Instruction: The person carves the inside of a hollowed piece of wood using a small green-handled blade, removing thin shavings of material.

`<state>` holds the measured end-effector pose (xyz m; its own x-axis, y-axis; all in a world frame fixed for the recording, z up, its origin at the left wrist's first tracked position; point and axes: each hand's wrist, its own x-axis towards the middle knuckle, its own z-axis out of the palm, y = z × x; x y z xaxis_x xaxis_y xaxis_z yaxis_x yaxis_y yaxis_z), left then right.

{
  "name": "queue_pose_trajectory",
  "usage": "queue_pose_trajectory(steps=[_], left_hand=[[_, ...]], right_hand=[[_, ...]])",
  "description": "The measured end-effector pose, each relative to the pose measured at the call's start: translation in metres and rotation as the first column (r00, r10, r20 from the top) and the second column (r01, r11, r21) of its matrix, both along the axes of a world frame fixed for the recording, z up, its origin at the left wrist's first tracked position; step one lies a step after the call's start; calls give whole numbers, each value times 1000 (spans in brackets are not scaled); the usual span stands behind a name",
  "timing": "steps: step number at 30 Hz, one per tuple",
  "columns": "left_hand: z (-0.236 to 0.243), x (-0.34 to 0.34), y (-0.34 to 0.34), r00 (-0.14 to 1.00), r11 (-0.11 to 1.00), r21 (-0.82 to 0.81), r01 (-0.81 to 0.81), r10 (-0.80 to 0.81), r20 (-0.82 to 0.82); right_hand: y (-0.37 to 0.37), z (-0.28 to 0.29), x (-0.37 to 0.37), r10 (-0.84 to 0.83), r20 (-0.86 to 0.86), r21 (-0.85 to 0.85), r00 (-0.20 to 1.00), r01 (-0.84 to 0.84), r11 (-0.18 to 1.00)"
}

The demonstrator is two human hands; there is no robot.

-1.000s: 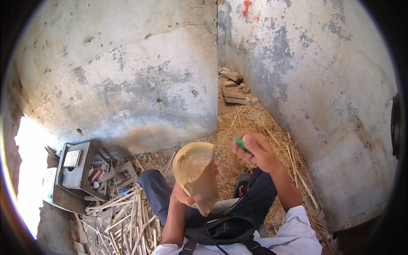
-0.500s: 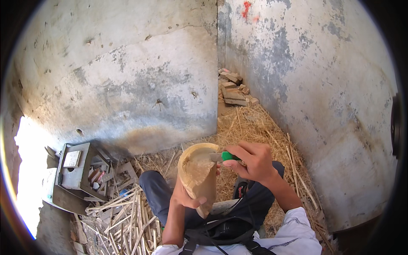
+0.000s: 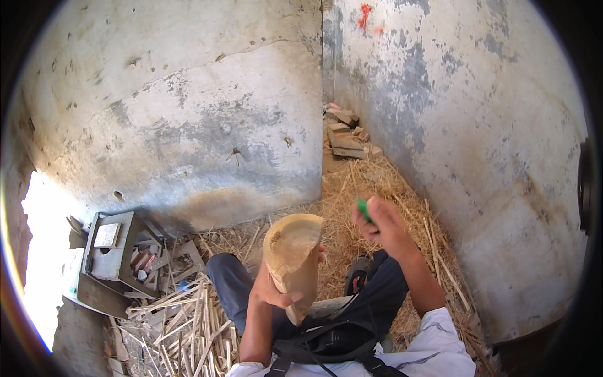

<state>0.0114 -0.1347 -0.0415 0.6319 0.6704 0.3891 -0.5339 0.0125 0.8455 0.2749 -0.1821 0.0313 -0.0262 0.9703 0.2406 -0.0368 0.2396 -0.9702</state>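
Observation:
My left hand (image 3: 270, 293) grips a pale, light-brown piece of wood (image 3: 295, 251) from its left side, with fingertips showing round its right edge. The piece has a hollowed, curved upper end with a raised rim and narrows toward the bottom. It stands tilted above my lap. Off to its right, apart from it, my right hand (image 3: 388, 231) is closed on a green-handled bladed tool (image 3: 363, 210). Motion blurs that hand, and the tool's metal blade cannot be made out now.
Loose straw (image 3: 361, 182) covers the floor ahead and to the right. Split sticks (image 3: 188, 330) are heaped at the left, beside an open-sided grey box (image 3: 113, 264) holding debris. Broken bricks (image 3: 344, 141) lie in the corner between the peeling walls (image 3: 251, 113). My bent legs (image 3: 229, 283) frame the work.
My right hand has drawn the green-handled tool away from the wood's rim, to the right and slightly up. The left hand and the wood have barely moved.

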Motion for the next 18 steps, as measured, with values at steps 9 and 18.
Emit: queue_pose_trajectory(steps=[9, 18], left_hand=[[23, 14, -6, 903, 859, 371, -353, 417, -105], [38, 15, -10, 825, 759, 529, -381, 537, -177]], right_hand=[[-2, 13, -35, -272, 331, 148, 903, 235, 961], [3, 12, -46, -399, 284, 219, 872, 346, 912]])
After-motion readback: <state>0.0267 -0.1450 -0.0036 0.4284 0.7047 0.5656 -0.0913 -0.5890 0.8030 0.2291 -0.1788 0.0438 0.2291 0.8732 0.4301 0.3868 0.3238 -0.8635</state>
